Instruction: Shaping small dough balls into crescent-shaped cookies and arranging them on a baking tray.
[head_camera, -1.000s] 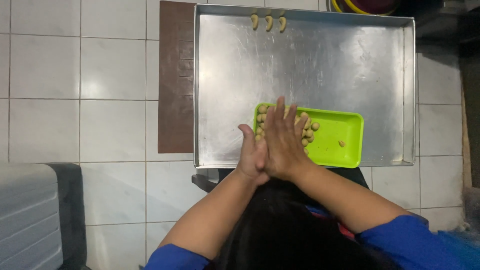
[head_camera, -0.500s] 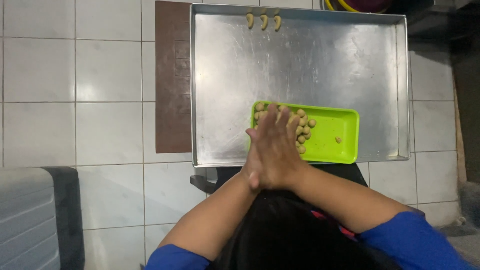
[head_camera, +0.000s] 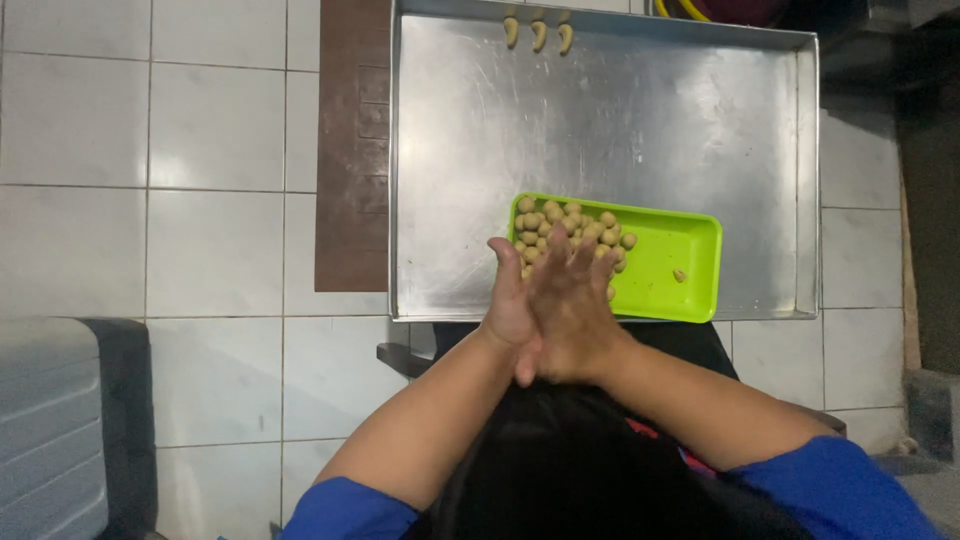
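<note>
My left hand (head_camera: 505, 300) and my right hand (head_camera: 578, 312) are pressed flat together, palm against palm, fingers stretched out. They hover over the near left end of a lime-green rectangular tray (head_camera: 675, 262). A heap of several small tan dough balls (head_camera: 565, 225) fills the tray's left part, and one lone ball (head_camera: 680, 275) lies further right. Whatever is between my palms is hidden. The green tray rests on a large metal baking sheet (head_camera: 610, 120). Three curved dough pieces (head_camera: 538, 32) lie in a row at the sheet's far edge.
White tiled floor (head_camera: 150, 200) lies to the left, with a brown strip (head_camera: 350, 150) along the sheet's left side. A grey ribbed box (head_camera: 50, 420) stands at the lower left. My dark lap and blue sleeves (head_camera: 830, 490) fill the bottom.
My pressed palms have slid against each other and drawn slightly back toward me, off the heap of dough balls. The trays have not moved.
</note>
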